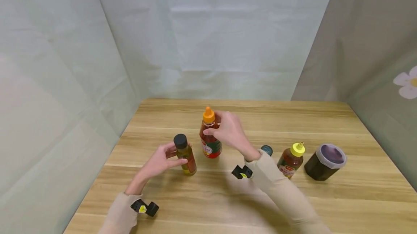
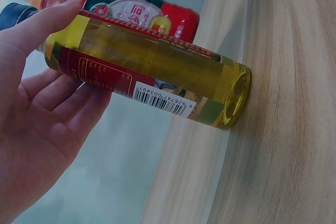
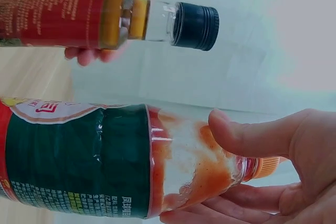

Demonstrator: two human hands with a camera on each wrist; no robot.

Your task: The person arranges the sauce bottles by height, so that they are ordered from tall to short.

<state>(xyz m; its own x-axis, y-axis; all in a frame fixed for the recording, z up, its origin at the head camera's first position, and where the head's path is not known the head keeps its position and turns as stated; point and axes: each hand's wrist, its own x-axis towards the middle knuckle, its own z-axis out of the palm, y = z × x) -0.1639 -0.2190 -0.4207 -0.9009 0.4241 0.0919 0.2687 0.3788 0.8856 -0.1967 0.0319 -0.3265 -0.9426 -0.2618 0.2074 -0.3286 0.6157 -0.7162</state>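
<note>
My left hand [image 1: 158,160] grips a slim glass bottle of yellow oil [image 1: 189,163] with a black cap. In the left wrist view the thumb lies along one side of the oil bottle [image 2: 152,51], the fingers behind it. Farther back, my right hand [image 1: 229,129] holds a red sauce squeeze bottle [image 1: 211,147] with an orange nozzle cap. The right wrist view has thumb and fingers on either side of the sauce bottle's [image 3: 79,156] shoulder, where sauce smears the clear wall. Both bottles stand nearly upright, close together.
To the right is a smaller dark sauce bottle [image 1: 290,163] with a yellow cap. Beyond it stands a dark jar [image 1: 320,167] with a pale rim. A round dark top [image 1: 267,150] shows behind the right sleeve. Pale cloth walls [image 1: 228,46] border the wooden table [image 1: 208,201].
</note>
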